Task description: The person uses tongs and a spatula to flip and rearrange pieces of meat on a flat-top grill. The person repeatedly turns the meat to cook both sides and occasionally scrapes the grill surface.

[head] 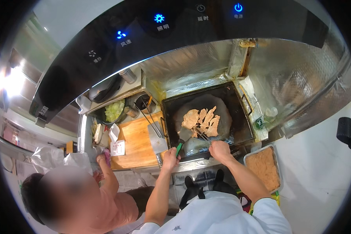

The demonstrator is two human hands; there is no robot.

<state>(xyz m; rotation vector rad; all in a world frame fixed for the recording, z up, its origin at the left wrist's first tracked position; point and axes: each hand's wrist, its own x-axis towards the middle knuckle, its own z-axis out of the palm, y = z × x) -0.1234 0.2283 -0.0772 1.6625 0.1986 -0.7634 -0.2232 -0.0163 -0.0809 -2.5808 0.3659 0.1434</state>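
Pieces of browned, flat meat (204, 119) lie in a heap on a dark square griddle (228, 102). My left hand (171, 159) grips the green handle of a metal spatula (186, 134), whose blade rests at the near left edge of the heap. In my right hand (220, 150) is a pair of metal tongs (203, 136), their tips at the near side of the meat. Whether the tongs' tips pinch a piece, I cannot tell. Some liquid glistens on the griddle's near part.
Left of the griddle, a cleaver (158, 137) and other tongs (147, 117) lie on a wooden cutting board (134, 137). Chopped lettuce fills a pot (114, 111). A co-worker (114, 201) stands at left. A tray of raw-looking meat (263, 166) sits at right. A range hood (178, 32) hangs above.
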